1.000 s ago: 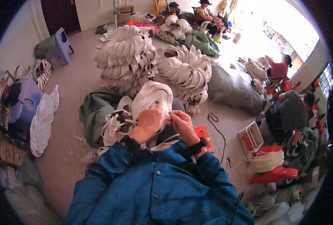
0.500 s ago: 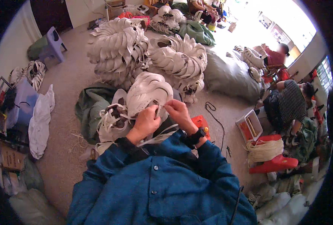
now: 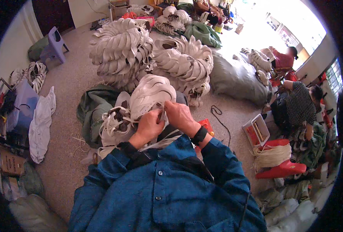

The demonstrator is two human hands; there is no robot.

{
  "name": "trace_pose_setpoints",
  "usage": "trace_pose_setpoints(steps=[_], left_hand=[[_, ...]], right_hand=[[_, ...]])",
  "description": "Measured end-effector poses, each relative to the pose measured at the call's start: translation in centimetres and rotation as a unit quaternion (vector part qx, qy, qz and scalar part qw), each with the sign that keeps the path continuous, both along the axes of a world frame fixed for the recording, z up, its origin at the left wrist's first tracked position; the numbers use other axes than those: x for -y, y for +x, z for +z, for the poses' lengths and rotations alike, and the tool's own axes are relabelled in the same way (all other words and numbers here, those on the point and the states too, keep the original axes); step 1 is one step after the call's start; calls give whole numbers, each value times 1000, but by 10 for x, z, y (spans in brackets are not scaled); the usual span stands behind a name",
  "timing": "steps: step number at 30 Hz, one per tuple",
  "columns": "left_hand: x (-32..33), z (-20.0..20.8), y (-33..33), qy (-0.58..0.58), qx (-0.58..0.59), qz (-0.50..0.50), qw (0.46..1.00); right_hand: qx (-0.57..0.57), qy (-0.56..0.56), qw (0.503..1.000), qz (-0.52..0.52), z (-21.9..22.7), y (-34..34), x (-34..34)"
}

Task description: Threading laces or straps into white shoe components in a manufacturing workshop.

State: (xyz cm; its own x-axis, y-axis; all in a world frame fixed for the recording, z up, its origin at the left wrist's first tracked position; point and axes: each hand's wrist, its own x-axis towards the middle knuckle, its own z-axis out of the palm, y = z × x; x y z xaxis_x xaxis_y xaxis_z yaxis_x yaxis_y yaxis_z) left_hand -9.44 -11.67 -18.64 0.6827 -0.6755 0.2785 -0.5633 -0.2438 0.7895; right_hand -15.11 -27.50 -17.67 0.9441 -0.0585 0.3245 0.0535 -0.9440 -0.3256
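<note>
A nested stack of white shoe uppers (image 3: pixel 151 89) lies in front of me, its rounded toe ends overlapping. My left hand (image 3: pixel 150 125) is closed on the near edge of the front upper, by its eyelet area. Right beside it, my right hand (image 3: pixel 179 116) is pinched against the same edge, its fingertips touching close to my left fingers. Whatever lies between the right fingertips is too small and covered to make out. To the left of my hands sits another bunch of white uppers with loose white laces (image 3: pixel 115 125).
Two tall coiled stacks of white uppers (image 3: pixel 119 50) (image 3: pixel 187 63) stand ahead. A large grey sack (image 3: pixel 239 79) lies right of them. Green cloth (image 3: pixel 96 112) is at the left. A red stool with cream cord (image 3: pixel 274 156) and a white basket (image 3: pixel 256 129) stand near a seated co-worker in stripes (image 3: pixel 299 102).
My right hand has moved left, in against my left hand at the upper's edge. The left hand stays nearly in place. The striped co-worker's arms have shifted.
</note>
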Motion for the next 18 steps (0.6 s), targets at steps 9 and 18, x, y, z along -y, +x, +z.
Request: trace_pose_setpoints(steps=[9, 18], left_hand=[[0, 2, 1, 65, -3, -2, 998], [-13, -14, 6, -74, 75, -44, 994]], right_hand=[[88, 129, 987, 19, -15, 1, 8], [-64, 114, 991, -10, 13, -7, 0]])
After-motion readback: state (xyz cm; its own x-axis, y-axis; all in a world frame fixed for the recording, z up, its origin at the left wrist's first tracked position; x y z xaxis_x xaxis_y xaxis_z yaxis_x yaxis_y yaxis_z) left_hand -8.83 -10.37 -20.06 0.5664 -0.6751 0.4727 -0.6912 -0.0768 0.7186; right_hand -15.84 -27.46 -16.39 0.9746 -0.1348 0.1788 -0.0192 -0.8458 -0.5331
